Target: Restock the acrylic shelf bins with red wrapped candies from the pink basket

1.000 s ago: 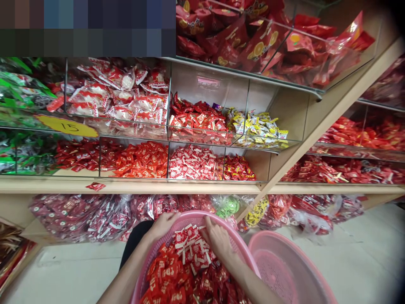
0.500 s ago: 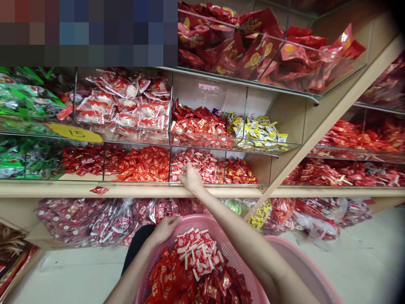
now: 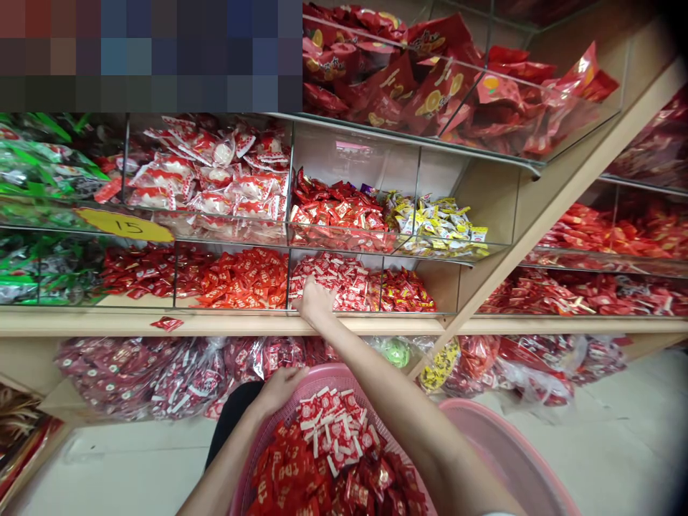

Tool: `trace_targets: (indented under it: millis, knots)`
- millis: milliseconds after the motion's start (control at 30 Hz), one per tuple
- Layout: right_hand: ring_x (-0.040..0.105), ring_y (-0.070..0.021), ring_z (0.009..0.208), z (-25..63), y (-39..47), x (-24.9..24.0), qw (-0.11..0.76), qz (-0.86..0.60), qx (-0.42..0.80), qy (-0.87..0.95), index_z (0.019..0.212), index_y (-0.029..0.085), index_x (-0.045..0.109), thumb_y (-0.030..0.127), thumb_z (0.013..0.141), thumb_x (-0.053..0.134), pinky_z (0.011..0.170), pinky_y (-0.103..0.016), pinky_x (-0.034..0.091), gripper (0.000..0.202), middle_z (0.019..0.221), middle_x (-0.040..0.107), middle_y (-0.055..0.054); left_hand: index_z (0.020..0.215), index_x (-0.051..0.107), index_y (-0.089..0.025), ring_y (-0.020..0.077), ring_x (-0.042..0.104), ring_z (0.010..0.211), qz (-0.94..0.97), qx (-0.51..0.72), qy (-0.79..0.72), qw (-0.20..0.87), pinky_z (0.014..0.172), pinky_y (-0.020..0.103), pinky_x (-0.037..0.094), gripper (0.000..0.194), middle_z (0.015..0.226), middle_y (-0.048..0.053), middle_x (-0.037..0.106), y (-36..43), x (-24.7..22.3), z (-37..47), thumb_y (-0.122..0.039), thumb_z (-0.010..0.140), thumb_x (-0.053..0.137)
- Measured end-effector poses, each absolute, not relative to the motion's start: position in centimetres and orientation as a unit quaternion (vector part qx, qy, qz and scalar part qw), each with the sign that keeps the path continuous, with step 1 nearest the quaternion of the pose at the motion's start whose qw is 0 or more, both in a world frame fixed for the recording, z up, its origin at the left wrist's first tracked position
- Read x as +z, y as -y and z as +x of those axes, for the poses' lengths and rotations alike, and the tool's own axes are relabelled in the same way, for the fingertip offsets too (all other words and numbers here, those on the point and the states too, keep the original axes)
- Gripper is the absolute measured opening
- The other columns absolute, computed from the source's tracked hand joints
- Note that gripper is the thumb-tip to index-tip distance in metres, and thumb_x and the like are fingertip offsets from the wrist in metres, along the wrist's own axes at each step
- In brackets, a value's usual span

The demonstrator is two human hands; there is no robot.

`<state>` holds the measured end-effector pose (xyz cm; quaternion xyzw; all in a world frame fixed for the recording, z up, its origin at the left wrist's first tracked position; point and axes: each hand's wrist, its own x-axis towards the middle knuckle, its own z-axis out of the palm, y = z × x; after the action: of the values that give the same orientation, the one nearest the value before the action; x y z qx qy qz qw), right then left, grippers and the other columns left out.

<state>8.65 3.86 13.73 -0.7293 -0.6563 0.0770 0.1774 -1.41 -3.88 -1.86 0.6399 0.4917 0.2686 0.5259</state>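
My right hand (image 3: 316,299) reaches over the low clear front of a shelf bin, at the pile of small red-and-white candy packets (image 3: 352,279). Its fingers are curled, and whatever lies in them is hidden. My left hand (image 3: 283,388) is closed on the rim of a pink plastic basket (image 3: 250,459). In that basket lie red-and-white packets (image 3: 341,430), orange-red packets (image 3: 282,469) and dark red packets (image 3: 370,484). My right forearm passes above the basket's right side.
Neighbouring bins hold orange-red packets (image 3: 244,279) and red-and-yellow packets (image 3: 407,290). A loose red packet (image 3: 167,324) lies on the wooden ledge (image 3: 215,325). Filled plastic bags (image 3: 118,373) sit below. Another pink tub (image 3: 516,459) stands at right. A slanting wooden divider (image 3: 537,229) separates the shelves.
My right hand has shifted slightly left and downward in the red-and-white packets, and its fingers have changed position. My left hand stays on the basket rim.
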Motion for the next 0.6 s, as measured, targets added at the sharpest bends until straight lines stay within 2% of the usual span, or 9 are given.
trace_targets:
  millis: [167,333,400,467,600]
  knots:
    - [0.058,-0.0239,0.085,10.0,-3.4,14.6,0.225,-0.719,0.089,0.652,0.098,0.017,0.041,0.034,0.069,0.058,0.078,-0.039,0.033,0.037,0.084,0.063,-0.007,0.062,0.053,-0.014,0.0103,0.037,0.055,0.645,0.271,-0.492,0.518,0.054,0.022,0.03,0.05,0.055,-0.004,0.045,3.5,-3.0,-1.7,-0.062,0.071,0.042]
    - [0.054,-0.0146,0.07,13.5,0.2,14.9,0.38,-0.596,0.121,0.697,0.087,0.021,0.041,0.031,0.073,0.049,0.067,-0.028,0.037,0.019,0.075,0.057,0.001,0.066,0.058,-0.014,0.0115,0.04,0.056,0.653,0.264,-0.494,0.51,0.055,0.022,0.031,0.051,0.058,-0.002,0.051,3.5,-3.3,-1.8,-0.062,0.07,0.042]
    - [0.052,-0.0123,0.07,14.9,2.8,13.8,0.408,-0.527,0.149,0.73,0.085,0.021,0.041,0.028,0.076,0.046,0.064,-0.025,0.038,0.013,0.078,0.055,0.001,0.067,0.059,-0.014,0.0121,0.042,0.057,0.655,0.259,-0.494,0.509,0.056,0.022,0.031,0.052,0.06,-0.001,0.053,3.6,-3.1,-1.8,-0.062,0.07,0.04]
    - [0.05,-0.0123,0.07,16.3,5.7,11.8,0.375,-0.503,0.165,0.761,0.084,0.02,0.042,0.025,0.076,0.045,0.065,-0.025,0.038,0.009,0.078,0.054,0.001,0.068,0.06,-0.014,0.0119,0.042,0.056,0.659,0.254,-0.493,0.509,0.055,0.022,0.031,0.052,0.06,-0.001,0.054,3.7,-2.9,-1.8,-0.062,0.072,0.039]
    - [0.048,-0.014,0.073,19.0,10.3,6.5,0.225,-0.536,0.161,0.798,0.079,0.02,0.045,0.019,0.074,0.047,0.068,-0.026,0.036,0.006,0.076,0.054,0.0,0.066,0.059,-0.013,0.0116,0.041,0.055,0.663,0.245,-0.506,0.495,0.054,0.022,0.031,0.052,0.057,-0.002,0.051,3.6,-2.8,-1.7,-0.062,0.072,0.039]
